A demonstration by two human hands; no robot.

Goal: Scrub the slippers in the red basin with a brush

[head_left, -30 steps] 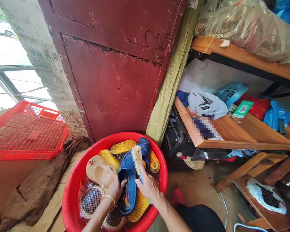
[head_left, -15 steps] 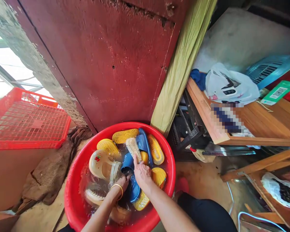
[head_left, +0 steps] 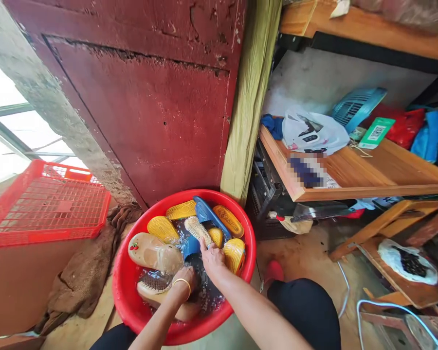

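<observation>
A red basin [head_left: 118, 272] of water holds several sandals and slippers. My right hand [head_left: 212, 256] grips a pale bristled brush [head_left: 196, 229], its index finger laid along the back end. My left hand [head_left: 186, 278], with a gold bangle at the wrist, is closed low in the water; what it holds is hidden. A blue slipper [head_left: 192, 245] lies just above it, and a beige sandal with a red ornament [head_left: 149, 250] is to its left. Yellow soles [head_left: 162, 228] and a second blue slipper [head_left: 211, 216] rest along the far side.
At left, a red plastic crate [head_left: 62, 206] stands beside a brown cloth [head_left: 82, 272]. A maroon door [head_left: 168, 121] rises behind the basin. To the right are a wooden shelf [head_left: 357, 167] with bags and a low stool [head_left: 383, 272] bearing a white bag.
The view has shifted, showing more of the right side. The beige sandal has turned and lies flatter. A blue slipper and a yellow one near my hands no longer show. The brush stays in my right hand.
</observation>
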